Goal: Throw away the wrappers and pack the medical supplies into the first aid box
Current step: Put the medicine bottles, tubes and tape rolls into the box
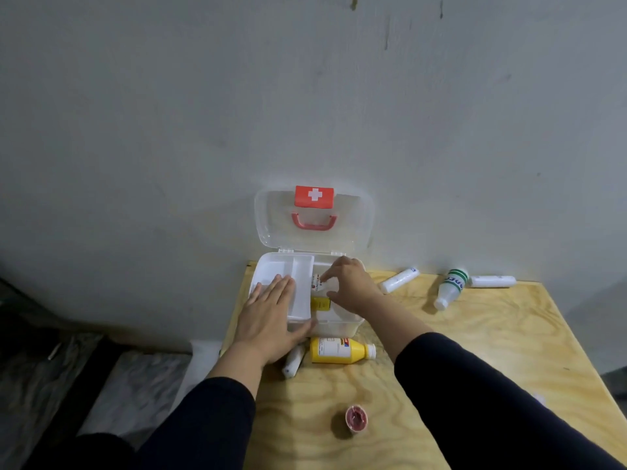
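The first aid box (342, 325) stands open at the back of the tabletop (475, 351), its clear lid (271, 215) raised against the wall. The right hand (353, 286) reaches inside, its fingers (327, 274) pinched on a small white packet (319, 285) above a yellow item (320, 304) in the box. The left hand (271, 317) lies flat, fingers spread, on the inner tray (300, 286). Just below that hand lie a white roll (293, 362) and a yellow bottle (341, 350). Right of the right fingers lie two white rolls (398, 280) (492, 281) and a white bottle (451, 288). A pink tape roll (356, 418) sits nearest the person
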The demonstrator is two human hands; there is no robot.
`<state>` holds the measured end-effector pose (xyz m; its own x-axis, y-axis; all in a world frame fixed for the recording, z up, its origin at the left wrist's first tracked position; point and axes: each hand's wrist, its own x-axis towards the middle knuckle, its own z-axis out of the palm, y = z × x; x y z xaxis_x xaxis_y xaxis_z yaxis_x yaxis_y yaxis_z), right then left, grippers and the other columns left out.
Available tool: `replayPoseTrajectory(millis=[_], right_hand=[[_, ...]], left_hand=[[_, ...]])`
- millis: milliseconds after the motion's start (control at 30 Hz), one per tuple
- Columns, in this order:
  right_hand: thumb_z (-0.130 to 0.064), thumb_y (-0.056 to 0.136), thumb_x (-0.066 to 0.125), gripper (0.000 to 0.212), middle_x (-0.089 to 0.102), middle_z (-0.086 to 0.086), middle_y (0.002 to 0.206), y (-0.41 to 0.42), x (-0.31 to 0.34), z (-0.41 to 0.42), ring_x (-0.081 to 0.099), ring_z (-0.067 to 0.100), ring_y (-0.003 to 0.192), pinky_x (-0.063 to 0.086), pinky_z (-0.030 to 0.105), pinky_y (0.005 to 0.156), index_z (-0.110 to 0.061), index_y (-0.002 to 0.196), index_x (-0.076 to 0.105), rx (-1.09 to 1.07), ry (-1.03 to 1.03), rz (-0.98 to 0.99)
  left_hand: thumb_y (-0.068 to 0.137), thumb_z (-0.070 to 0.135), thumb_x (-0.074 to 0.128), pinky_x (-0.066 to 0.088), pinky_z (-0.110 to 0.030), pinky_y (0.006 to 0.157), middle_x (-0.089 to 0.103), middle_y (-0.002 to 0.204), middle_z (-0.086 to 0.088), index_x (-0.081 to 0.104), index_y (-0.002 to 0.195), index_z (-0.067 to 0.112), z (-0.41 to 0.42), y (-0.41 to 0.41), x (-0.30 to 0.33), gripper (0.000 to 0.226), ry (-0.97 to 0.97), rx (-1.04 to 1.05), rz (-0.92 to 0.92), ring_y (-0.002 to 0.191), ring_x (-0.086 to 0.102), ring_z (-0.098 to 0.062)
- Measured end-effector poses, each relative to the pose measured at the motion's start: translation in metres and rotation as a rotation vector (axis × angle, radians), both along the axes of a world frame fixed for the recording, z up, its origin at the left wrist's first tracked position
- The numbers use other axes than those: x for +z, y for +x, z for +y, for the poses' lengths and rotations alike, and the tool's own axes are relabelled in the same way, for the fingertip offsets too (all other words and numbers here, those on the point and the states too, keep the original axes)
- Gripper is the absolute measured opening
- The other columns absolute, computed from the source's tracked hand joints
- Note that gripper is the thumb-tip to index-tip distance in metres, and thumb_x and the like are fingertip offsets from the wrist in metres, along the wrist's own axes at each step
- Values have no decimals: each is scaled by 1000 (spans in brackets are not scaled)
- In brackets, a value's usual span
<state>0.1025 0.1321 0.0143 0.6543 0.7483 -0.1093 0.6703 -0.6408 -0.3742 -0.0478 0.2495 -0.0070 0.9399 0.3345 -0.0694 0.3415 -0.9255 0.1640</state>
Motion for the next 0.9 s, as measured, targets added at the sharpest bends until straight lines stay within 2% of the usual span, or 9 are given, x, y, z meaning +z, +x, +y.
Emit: replayPoseTrajectory(millis=[100, 233, 367, 500, 633, 800, 900], right_hand=[[-14, 85, 61, 34, 53, 2, 130, -5, -7, 7, 40, 20, 129, 26, 28, 111, -22, 118, 66, 0, 58, -24], [-13, 86, 62, 34, 53, 3, 129, -7, -10, 11, 40, 21, 128, 28, 30, 111, -21, 119, 64, -4, 70, -22], [-15, 86, 64, 37, 54, 4, 132, -5, -1, 5, 41, 22, 129, 28, 31, 112, -19, 122, 61, 5, 87, -9], [-14, 86, 63, 32, 59, 6, 126, -4, 16, -18, 47, 24, 119, 37, 29, 101, -17, 118, 64, -19, 184, -48], [-15, 86, 64, 25, 63, 8, 116, -5, 22, -53, 51, 24, 113, 36, 25, 92, -16, 111, 67, -103, 280, -60], [-14, 83, 68, 20, 65, 9, 103, -20, 5, -96, 58, 22, 99, 49, 32, 85, -8, 102, 65, -265, 391, -22], [-13, 80, 72, 23, 67, 7, 100, -33, -17, -108, 58, 15, 89, 42, 19, 75, -7, 101, 64, -415, 421, 142]], left_hand=[[64, 83, -8, -7, -33, 120, -2, 162, 5, 1, 153, 19, -1, 1, -1, 110, 7, 3, -2, 149, -6, -10], [73, 80, 5, -8, -33, 119, -2, 162, 5, 1, 153, 20, 0, 2, -2, 101, 17, 12, 5, 149, -6, -10], [72, 80, 4, -8, -32, 120, -2, 162, 4, 2, 153, 19, 0, 1, 0, 102, 14, 20, 21, 149, -6, -10], [83, 76, 18, -6, -34, 122, 0, 162, 3, 3, 153, 17, -1, 2, 2, 93, 4, 17, 32, 149, -4, -11], [86, 73, 22, -4, -35, 122, 1, 162, 3, 3, 153, 16, -1, 1, 4, 90, 4, 12, 41, 149, -4, -11], [87, 72, 22, -3, -36, 122, 2, 162, 4, 5, 153, 16, -1, 1, 0, 89, 15, 19, 43, 149, -4, -9], [87, 72, 23, -2, -36, 122, 4, 162, 3, 6, 153, 16, -1, 1, -2, 88, 18, 19, 29, 149, -3, -9]])
